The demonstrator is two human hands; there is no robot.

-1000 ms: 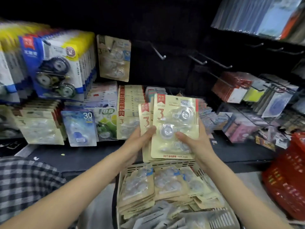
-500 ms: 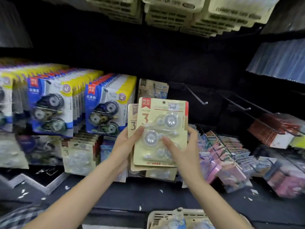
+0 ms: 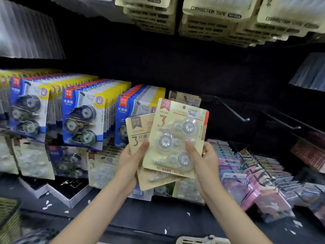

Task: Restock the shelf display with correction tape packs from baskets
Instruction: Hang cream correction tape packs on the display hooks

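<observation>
**Packs lifted to hook height**

Both hands have raised the packs from over the basket toward the hooks. Risk: loose fanned stack could slip, or the hang-hole miss the empty hook [image 3: 233, 110]. Left hand [image 3: 130, 164] grips the rear packs [image 3: 139, 131], thumb on front; right hand [image 3: 205, 164] pinches the front pack [image 3: 177, 138], fingers curled behind. Basket [image 3: 202, 241] rim below.

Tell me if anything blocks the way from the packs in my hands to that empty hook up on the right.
Nothing visible does. The packs, held by the left hand and right hand, sit left of and below the bare hook, with only dark open backing between them.
</observation>
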